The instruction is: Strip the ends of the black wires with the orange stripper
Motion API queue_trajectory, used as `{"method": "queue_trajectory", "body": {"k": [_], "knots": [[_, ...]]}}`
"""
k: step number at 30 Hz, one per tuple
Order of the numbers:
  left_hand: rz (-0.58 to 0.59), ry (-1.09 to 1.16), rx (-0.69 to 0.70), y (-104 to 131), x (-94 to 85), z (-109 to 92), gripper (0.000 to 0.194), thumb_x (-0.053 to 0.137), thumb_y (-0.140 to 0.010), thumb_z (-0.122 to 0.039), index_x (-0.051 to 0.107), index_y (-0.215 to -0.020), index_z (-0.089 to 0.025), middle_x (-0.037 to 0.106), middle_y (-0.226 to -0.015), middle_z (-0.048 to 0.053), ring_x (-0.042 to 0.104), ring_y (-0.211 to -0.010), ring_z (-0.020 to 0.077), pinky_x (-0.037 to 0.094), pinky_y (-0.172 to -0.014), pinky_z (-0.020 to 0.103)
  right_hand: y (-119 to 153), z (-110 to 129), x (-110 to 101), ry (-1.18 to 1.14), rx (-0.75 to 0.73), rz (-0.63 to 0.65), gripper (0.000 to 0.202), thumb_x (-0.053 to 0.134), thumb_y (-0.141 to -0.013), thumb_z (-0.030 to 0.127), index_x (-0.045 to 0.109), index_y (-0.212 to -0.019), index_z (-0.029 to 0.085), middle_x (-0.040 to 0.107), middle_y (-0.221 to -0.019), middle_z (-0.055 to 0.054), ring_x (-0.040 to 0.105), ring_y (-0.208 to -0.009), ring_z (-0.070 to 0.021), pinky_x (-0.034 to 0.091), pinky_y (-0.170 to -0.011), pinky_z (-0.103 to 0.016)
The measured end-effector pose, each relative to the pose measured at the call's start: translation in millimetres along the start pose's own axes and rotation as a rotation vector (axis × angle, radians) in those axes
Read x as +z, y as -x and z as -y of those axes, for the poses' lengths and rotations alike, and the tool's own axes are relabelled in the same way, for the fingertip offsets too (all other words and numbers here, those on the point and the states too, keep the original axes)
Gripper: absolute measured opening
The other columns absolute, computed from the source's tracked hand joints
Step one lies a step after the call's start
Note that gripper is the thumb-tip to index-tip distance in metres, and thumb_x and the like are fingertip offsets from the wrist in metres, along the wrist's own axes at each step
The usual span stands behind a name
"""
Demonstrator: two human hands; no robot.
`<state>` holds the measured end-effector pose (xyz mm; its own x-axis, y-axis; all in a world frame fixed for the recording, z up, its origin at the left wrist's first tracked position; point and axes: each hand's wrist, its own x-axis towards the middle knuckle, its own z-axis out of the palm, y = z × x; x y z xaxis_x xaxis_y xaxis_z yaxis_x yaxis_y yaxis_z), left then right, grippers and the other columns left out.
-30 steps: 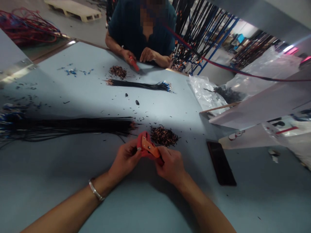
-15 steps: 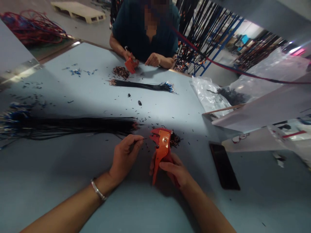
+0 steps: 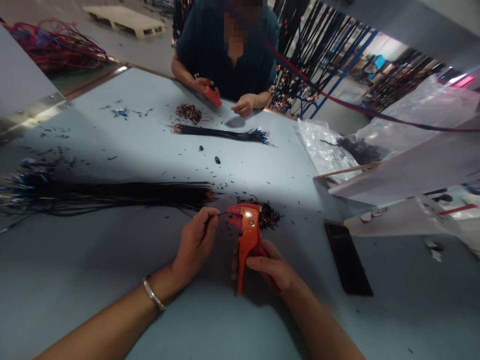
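My left hand (image 3: pixel 198 238) is closed in a pinch on a thin black wire (image 3: pixel 223 213), whose end sits in the jaws of the wire stripper. My right hand (image 3: pixel 268 265) is wrapped round the handles of that orange-and-red wire stripper (image 3: pixel 249 225), its jaws pointing left. Behind the tool's head lies a heap of short black cut-off bits (image 3: pixel 269 216). A long bundle of black wires (image 3: pixel 123 195) stretches to the left of my left hand, with bare copper ends on the right and blue-and-silver terminals on the left.
Across the table (image 3: pixel 180 320) a co-worker (image 3: pixel 228 55) holds another red-orange stripper (image 3: pixel 213 96) and a wire. Near them lie a smaller wire bundle (image 3: pixel 221 132) and a pile of scraps (image 3: pixel 189 113). A dark phone (image 3: pixel 348 260) and clear plastic bags (image 3: pixel 326 150) are on the right.
The wire end in my left hand has gone into the stripper's jaws, which have closed up. The co-worker's stripper has shifted right, and their other hand has moved as well.
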<state>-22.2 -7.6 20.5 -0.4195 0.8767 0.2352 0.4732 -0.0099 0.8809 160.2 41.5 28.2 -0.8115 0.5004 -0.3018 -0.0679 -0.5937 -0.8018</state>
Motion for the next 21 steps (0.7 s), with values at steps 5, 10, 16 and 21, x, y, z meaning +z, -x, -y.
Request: {"method": "queue_trajectory", "body": {"k": [5,10,16,21], "knots": [[0.001,-0.049,0.109,-0.3,1.9,4.5,0.016,0.048,-0.092,-0.024,0.062,-0.087,-0.019,0.061,-0.072,0.0,0.055,-0.068,0.0135,0.041,-0.066,0.026,1.5,1.3,-0.2,0.003,0.013,0.016,0.033,0.074,-0.072,0.032,0.066,-0.097,0.011,0.071,-0.08,-0.007,0.067,-0.068,-0.0197,0.053,-0.058,-0.03],[-0.013,-0.074,0.159,-2.0,0.5,2.3,0.014,0.05,-0.091,-0.021,0.063,-0.085,-0.02,0.063,-0.071,-0.001,0.056,-0.068,0.0137,0.041,-0.07,0.027,1.2,0.3,-2.2,0.003,0.002,0.029,0.031,0.073,-0.074,0.029,0.065,-0.098,0.012,0.07,-0.079,-0.006,0.067,-0.066,-0.0177,0.054,-0.06,-0.029],[-0.058,-0.093,0.156,0.1,-0.7,0.7,0.014,0.05,-0.092,-0.021,0.062,-0.085,-0.02,0.061,-0.071,-0.002,0.055,-0.068,0.0133,0.041,-0.07,0.027,0.5,-1.2,-2.2,0.01,-0.016,0.043,0.034,0.073,-0.074,0.032,0.064,-0.099,0.011,0.068,-0.078,-0.007,0.065,-0.065,-0.0181,0.054,-0.054,-0.029],[-0.038,-0.09,0.175,1.1,0.1,1.2,0.015,0.049,-0.092,-0.023,0.062,-0.085,-0.02,0.064,-0.074,0.0,0.058,-0.072,0.0145,0.043,-0.071,0.028,0.9,-0.7,-0.4,0.023,0.01,0.018,0.035,0.075,-0.072,0.034,0.065,-0.097,0.012,0.068,-0.076,-0.007,0.064,-0.063,-0.0178,0.054,-0.054,-0.029]]}}
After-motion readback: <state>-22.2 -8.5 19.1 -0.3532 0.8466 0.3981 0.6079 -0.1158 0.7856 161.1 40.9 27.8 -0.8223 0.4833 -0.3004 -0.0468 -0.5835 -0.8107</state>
